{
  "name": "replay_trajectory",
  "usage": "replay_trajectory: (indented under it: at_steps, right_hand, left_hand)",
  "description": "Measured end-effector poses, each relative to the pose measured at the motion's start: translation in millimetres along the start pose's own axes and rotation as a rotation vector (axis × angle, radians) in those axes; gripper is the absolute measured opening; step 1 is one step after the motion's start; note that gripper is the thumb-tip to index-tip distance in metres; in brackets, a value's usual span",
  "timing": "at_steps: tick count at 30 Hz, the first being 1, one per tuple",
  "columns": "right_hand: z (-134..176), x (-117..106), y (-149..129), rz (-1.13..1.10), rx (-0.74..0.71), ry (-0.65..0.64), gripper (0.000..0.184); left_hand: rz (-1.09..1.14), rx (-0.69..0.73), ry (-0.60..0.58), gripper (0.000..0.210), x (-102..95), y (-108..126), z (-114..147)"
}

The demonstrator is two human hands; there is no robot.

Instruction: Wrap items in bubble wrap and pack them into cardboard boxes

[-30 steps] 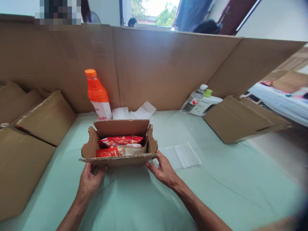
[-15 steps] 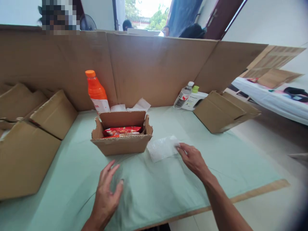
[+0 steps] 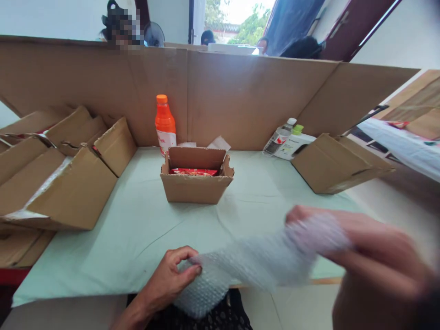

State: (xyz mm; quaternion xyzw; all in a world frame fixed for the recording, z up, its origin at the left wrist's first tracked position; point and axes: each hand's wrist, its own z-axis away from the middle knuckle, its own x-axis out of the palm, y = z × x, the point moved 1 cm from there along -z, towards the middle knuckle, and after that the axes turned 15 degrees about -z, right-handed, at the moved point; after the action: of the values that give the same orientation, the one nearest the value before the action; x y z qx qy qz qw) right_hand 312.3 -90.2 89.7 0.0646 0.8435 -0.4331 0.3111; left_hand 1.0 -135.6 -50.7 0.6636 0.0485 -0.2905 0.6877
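Observation:
A sheet or bag of clear bubble wrap [image 3: 250, 261] stretches between my hands over the near edge of the table. My left hand [image 3: 175, 275] pinches its left end between thumb and fingers. At the other end my right hand [image 3: 323, 229] is smeared by motion, with bubble wrap drawn across it; it appears to grip the film, though its fingers are partly hidden. Beyond them stands an open cardboard box [image 3: 195, 189], with red printed packets [image 3: 194, 172] inside. Neither hand touches the box.
Behind the box stands an orange bottle [image 3: 165, 123]. A clear bottle [image 3: 279, 137] and a white container with a green cap [image 3: 295, 143] lean at the back right, beside a tilted carton [image 3: 333, 162]. Open cartons [image 3: 79, 188] fill the left. A cardboard wall [image 3: 240, 98] closes the back.
The bubble wrap has come up off the table toward me and is spread out. My left hand, empty before, now pinches one end. The view has shifted left.

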Motion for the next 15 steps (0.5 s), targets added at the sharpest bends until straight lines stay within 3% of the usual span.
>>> replay_trajectory:
  at_steps: [1,2,5,7,9,11,15]
  right_hand:
    - [-17,9,13,-0.035,0.034,-0.112,0.036]
    - [-34,22,30,-0.047,0.102,-0.135,0.034]
    - [-65,83,81,0.087,0.274,-0.155,0.027]
    - [-63,124,102,0.299,0.319,-0.121,0.022]
    - [-47,156,105,0.411,0.29,-0.039,0.023]
    - [-28,179,95,0.379,0.209,-0.044,0.025]
    - [-9,210,76,0.246,0.114,-0.368,0.034]
  left_hand:
    - [0.078,-0.101,-0.001,0.019,-0.9,-11,9]
    - [0.161,-0.197,0.01,0.031,-0.8,-21,18]
    - [0.363,-0.431,0.096,0.084,4.6,-49,43]
    - [0.432,-0.474,0.162,0.1,8.3,-63,57]
    - [0.456,-0.472,0.192,0.098,9.5,-71,70]
    - [0.432,-0.487,0.159,0.083,8.1,-73,79]
    - [0.475,-0.531,0.04,0.046,-0.9,-56,84]
